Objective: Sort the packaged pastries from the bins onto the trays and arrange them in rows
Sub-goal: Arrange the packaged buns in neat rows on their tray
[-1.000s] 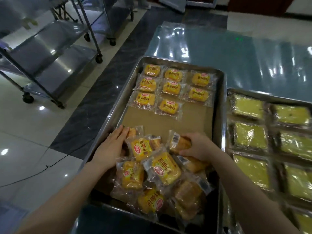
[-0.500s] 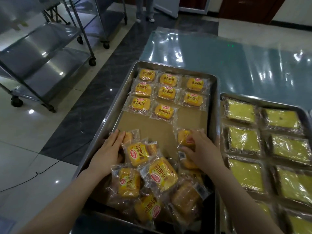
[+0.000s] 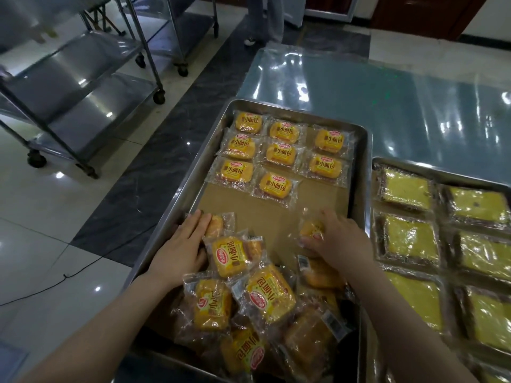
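Note:
A steel tray [image 3: 362, 172] lined with brown paper holds several yellow packaged small breads in rows [image 3: 280, 154] at its far end. A loose heap of the same packets [image 3: 265, 297] fills the near end. My right hand [image 3: 340, 239] grips one bread packet [image 3: 311, 229] low over the bare paper, right of the tray's middle. My left hand [image 3: 181, 247] lies flat with fingers together on a packet [image 3: 217, 225] at the heap's left edge, by the tray's left rim.
A second tray [image 3: 442, 172] on the right holds several wrapped yellow cake slices. Both trays sit on a glossy plastic-covered table [image 3: 373, 89]. Wheeled steel racks [image 3: 83, 87] stand on the floor to the left. A person's legs [image 3: 262, 20] show at the far end.
My right hand lifted a packet out of the heap and carried it forward over the bare paper. My left hand stayed on the heap's left edge. The camera tilted upward.

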The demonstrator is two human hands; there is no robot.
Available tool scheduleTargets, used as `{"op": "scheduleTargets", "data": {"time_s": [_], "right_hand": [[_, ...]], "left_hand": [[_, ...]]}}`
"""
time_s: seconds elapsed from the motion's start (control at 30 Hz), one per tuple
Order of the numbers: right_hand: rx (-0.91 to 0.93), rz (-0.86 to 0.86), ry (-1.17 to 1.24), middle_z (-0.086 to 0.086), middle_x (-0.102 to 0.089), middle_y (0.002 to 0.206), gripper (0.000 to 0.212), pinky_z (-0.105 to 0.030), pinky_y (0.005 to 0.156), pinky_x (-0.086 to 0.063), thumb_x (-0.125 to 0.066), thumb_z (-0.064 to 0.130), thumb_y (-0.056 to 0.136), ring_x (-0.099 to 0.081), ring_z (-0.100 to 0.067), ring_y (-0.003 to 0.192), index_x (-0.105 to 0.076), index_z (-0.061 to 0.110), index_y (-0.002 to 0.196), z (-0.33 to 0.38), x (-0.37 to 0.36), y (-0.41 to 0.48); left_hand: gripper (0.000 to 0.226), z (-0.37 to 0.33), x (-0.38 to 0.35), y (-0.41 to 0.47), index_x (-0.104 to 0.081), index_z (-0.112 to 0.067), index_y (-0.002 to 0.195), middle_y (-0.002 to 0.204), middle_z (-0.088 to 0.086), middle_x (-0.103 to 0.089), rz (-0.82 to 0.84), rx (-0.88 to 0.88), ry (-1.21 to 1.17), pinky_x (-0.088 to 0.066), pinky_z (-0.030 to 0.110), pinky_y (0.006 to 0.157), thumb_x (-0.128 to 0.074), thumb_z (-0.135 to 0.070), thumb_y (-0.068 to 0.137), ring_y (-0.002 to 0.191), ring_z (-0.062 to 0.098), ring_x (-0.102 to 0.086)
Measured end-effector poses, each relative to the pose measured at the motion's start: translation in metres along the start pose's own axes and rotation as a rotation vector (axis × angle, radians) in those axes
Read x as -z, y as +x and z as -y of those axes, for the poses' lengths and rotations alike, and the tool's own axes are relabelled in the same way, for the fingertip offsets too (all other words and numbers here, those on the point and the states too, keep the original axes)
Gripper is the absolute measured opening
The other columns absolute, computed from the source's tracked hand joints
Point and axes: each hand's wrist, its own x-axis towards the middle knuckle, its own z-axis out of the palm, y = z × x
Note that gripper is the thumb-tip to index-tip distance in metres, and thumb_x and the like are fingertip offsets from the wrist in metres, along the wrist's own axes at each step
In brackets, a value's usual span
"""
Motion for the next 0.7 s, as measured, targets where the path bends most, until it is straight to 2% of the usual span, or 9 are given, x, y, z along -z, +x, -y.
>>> {"op": "scheduleTargets", "data": {"time_s": [0.07, 0.17, 0.23, 0.33, 0.43, 0.5, 0.57, 0.63, 0.7], "right_hand": [[-0.015, 0.044, -0.027, -0.001, -0.059, 0.121, 0.080, -0.040, 0.078, -0.047, -0.054, 0.073, 0.076, -0.056, -0.026, 0.107, -0.029, 0.027, 0.137, 0.002, 0.005, 0.005], [0.130, 0.115, 0.034, 0.000, -0.050, 0.135, 0.075, -0.042, 0.091, -0.047, -0.063, 0.050, 0.081, -0.052, -0.024, 0.115, -0.026, 0.030, 0.143, 0.004, 0.011, 0.009], [0.118, 0.211, 0.113, 0.001, -0.059, 0.116, 0.067, -0.040, 0.078, -0.053, -0.067, 0.034, 0.081, -0.060, -0.020, 0.093, -0.031, 0.031, 0.138, 0.004, 0.014, 0.009], [-0.098, 0.101, 0.089, 0.001, -0.053, 0.085, 0.050, -0.035, 0.061, -0.046, -0.064, 0.044, 0.084, -0.055, -0.024, 0.077, -0.038, 0.021, 0.121, 0.000, 0.013, 0.015], [-0.207, -0.013, 0.079, -0.012, -0.053, 0.111, 0.051, -0.038, 0.068, -0.043, -0.055, 0.051, 0.089, -0.056, -0.035, 0.097, -0.037, 0.015, 0.119, 0.001, 0.008, 0.017], [-0.095, -0.137, 0.038, -0.015, -0.042, 0.132, 0.053, -0.044, 0.085, -0.045, -0.052, 0.047, 0.091, -0.046, -0.037, 0.118, -0.038, 0.013, 0.129, 0.002, 0.001, 0.013], [0.126, -0.225, 0.061, -0.009, -0.043, 0.137, 0.044, -0.043, 0.101, -0.039, -0.057, 0.034, 0.088, -0.039, -0.033, 0.128, -0.049, 0.015, 0.128, -0.001, -0.004, 0.009], [0.237, -0.120, 0.244, 0.000, -0.049, 0.132, 0.031, -0.033, 0.100, -0.038, -0.061, 0.020, 0.085, -0.043, -0.024, 0.125, -0.060, 0.022, 0.115, -0.007, -0.005, 0.007], [0.234, 0.021, 0.319, 0.007, -0.044, 0.138, 0.028, -0.030, 0.103, -0.036, -0.062, 0.017, 0.084, -0.040, -0.016, 0.129, -0.064, 0.027, 0.111, -0.014, -0.008, 0.004]], "left_hand": [[0.071, -0.001, 0.000, 0.002, 0.001, -0.026, 0.150, 0.159, -0.001, 0.005, 0.006, 0.011, -0.011, -0.001, 0.027, 0.112, -0.043, -0.040, 0.097, 0.144, 0.018, -0.005], [0.069, -0.003, 0.001, 0.008, 0.000, -0.026, 0.150, 0.159, -0.001, 0.005, 0.014, 0.006, -0.012, 0.000, 0.027, 0.112, -0.041, -0.041, 0.097, 0.144, 0.018, -0.004], [0.068, -0.003, 0.004, 0.015, 0.002, -0.025, 0.150, 0.159, 0.000, 0.006, 0.030, -0.012, 0.003, 0.003, 0.025, 0.110, -0.039, -0.040, 0.098, 0.145, 0.018, -0.002], [0.069, -0.002, 0.008, 0.027, 0.006, -0.023, 0.150, 0.158, 0.003, 0.009, 0.063, -0.032, 0.037, 0.006, 0.025, 0.110, -0.039, -0.037, 0.099, 0.145, 0.019, 0.001], [0.073, -0.001, 0.012, 0.038, 0.011, -0.026, 0.148, 0.157, 0.002, 0.014, 0.109, -0.039, 0.057, 0.006, 0.026, 0.110, -0.040, -0.036, 0.098, 0.145, 0.018, 0.005], [0.079, 0.001, 0.013, 0.043, 0.015, -0.029, 0.146, 0.156, 0.000, 0.017, 0.136, -0.043, 0.058, 0.006, 0.027, 0.110, -0.044, -0.039, 0.096, 0.144, 0.016, 0.007], [0.088, 0.002, 0.015, 0.045, 0.015, -0.031, 0.146, 0.156, -0.002, 0.016, 0.172, -0.050, 0.049, 0.003, 0.029, 0.111, -0.053, -0.042, 0.091, 0.143, 0.014, 0.005], [0.085, 0.002, 0.019, 0.049, -0.002, -0.029, 0.150, 0.157, 0.002, -0.011, 0.154, -0.044, -0.029, -0.016, 0.035, 0.116, -0.060, -0.037, 0.088, 0.140, 0.015, -0.021], [0.061, 0.002, 0.026, 0.053, -0.028, -0.026, 0.138, 0.131, 0.002, -0.053, 0.055, -0.024, -0.092, -0.045, 0.032, 0.096, -0.062, -0.030, 0.087, 0.108, 0.009, -0.055]]}}
